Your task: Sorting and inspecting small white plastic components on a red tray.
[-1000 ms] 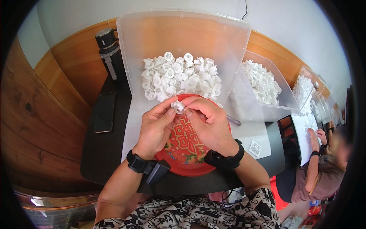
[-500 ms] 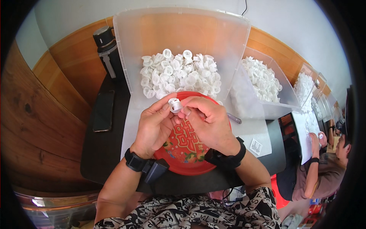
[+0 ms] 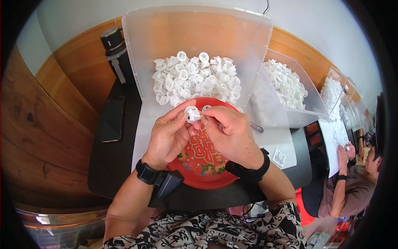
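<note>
White round plastic cap [image 3: 192, 113] still pinched between left hand [image 3: 169, 137] and right hand [image 3: 232, 135] fingertips at frame centre, barely shifted, over red round plate [image 3: 203, 166]; clear plastic bin [image 3: 145, 62] behind holds heaped white caps [image 3: 195, 76].

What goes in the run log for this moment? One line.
left hand: pinching white part | right hand: fingertips on same part | below: red plate | behind: bin of white parts | phone at left

wall [image 3: 331, 25]: white | wood panelling [image 3: 37, 124] | table [image 3: 112, 166]: black
</note>
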The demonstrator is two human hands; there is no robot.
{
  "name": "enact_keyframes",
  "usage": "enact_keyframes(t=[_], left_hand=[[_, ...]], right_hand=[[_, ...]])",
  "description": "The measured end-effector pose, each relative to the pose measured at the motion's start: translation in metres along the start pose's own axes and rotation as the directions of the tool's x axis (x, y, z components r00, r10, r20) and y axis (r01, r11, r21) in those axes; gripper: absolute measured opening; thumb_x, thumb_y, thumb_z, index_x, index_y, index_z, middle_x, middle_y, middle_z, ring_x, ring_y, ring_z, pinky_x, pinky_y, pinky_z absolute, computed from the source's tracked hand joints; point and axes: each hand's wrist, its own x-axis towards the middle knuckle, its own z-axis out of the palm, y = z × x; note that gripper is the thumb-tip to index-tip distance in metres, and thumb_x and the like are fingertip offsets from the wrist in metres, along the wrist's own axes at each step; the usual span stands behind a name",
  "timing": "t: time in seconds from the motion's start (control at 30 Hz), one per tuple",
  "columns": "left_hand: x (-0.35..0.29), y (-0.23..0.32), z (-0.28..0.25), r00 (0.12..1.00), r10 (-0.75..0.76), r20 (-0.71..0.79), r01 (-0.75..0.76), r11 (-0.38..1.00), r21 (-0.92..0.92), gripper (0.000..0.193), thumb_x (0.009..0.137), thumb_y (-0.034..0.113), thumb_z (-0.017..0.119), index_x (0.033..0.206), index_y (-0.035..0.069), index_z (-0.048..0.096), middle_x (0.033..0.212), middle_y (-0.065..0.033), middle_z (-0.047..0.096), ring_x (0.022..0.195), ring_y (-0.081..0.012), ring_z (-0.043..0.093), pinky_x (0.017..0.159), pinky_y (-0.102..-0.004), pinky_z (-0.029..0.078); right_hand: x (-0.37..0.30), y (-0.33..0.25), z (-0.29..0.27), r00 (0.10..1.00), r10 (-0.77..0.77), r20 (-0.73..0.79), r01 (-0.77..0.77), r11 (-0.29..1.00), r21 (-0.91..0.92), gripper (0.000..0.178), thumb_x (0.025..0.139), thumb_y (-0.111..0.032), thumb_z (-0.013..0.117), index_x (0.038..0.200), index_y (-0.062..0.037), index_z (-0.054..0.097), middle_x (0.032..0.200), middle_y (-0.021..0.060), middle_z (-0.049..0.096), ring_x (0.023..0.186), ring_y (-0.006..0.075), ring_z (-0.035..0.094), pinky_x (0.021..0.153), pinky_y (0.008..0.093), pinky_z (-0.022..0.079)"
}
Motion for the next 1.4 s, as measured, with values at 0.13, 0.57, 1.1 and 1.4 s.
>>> enact_keyframes(t=[0.13,0.57,1.1,1.4], left_hand=[[0.0,0.0,0.0,1.0,-0.002,0.007,0.002,1.0,0.0,0.037,0.092,0.01,0.043,0.126,-0.005,0.042,0.099,-0.0116,0.058,0.083,-0.0172,0.055,0.071,-0.0276,0.044],[-0.001,0.0,0.002,1.0,-0.002,0.0,0.002,1.0,0.027,0.036,0.092,0.008,0.044,0.125,-0.005,0.044,0.098,-0.0128,0.058,0.083,-0.0173,0.055,0.072,-0.0279,0.043],[-0.003,0.001,0.004,0.994,0.112,-0.017,-0.1,0.935,0.341,0.034,0.09,0.003,0.049,0.124,-0.001,0.048,0.095,-0.0032,0.058,0.085,-0.0088,0.054,0.08,-0.0255,0.046],[-0.004,0.003,-0.002,0.996,0.093,0.015,-0.092,0.926,0.367,0.033,0.089,0.002,0.051,0.122,0.001,0.051,0.103,-0.0057,0.059,0.085,-0.0084,0.055,0.078,-0.0237,0.046]], right_hand=[[0.0,-0.001,0.0,1.0,0.011,0.0,-0.011,1.0,0.022,0.005,0.074,0.004,0.057,0.079,0.0013,0.055,0.069,0.012,0.059,0.06,0.0253,0.06,0.052,0.0316,0.047],[0.0,0.001,0.0,1.0,-0.004,0.011,0.004,1.0,-0.027,0.004,0.074,0.003,0.057,0.075,0.0005,0.054,0.067,0.0134,0.057,0.058,0.028,0.058,0.05,0.0343,0.045],[0.001,0.0,-0.011,0.993,-0.019,0.115,0.039,0.983,-0.178,0.005,0.073,-0.002,0.057,0.071,0.0002,0.053,0.063,0.0143,0.054,0.056,0.0309,0.055,0.05,0.0394,0.043],[-0.001,0.003,-0.013,0.98,-0.069,0.187,0.116,0.96,-0.253,0.006,0.072,-0.004,0.058,0.074,0.0,0.054,0.065,0.014,0.054,0.058,0.0304,0.056,0.051,0.0391,0.044]])
